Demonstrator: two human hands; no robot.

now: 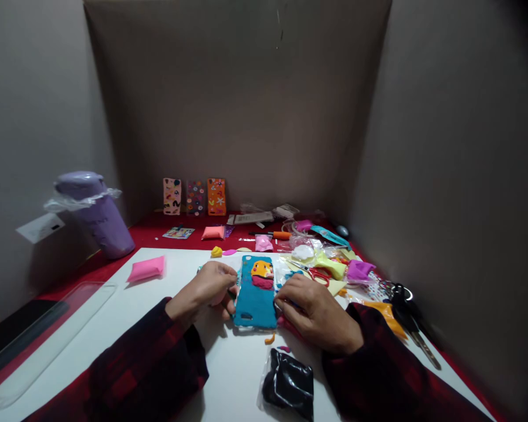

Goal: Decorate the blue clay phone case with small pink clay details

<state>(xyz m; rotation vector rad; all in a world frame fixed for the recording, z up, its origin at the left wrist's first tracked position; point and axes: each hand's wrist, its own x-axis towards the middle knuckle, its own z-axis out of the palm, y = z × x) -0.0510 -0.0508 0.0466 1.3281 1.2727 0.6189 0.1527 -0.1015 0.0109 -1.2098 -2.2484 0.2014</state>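
The blue case [256, 296] is lying flat on the white board [158, 316]. Its long axis is running away from the person, and the end with the yellow-and-pink face is pointing toward the back wall. The left hand [211, 287] is gripping the case's left edge, fingers curled tight on it. The right hand [314, 310] is clamping the right edge likewise. A black bag [289, 384] is lying just nearer than the case, scissors [319, 274] are lying off its far right corner, and a pink block [146, 269] is sitting well to its left.
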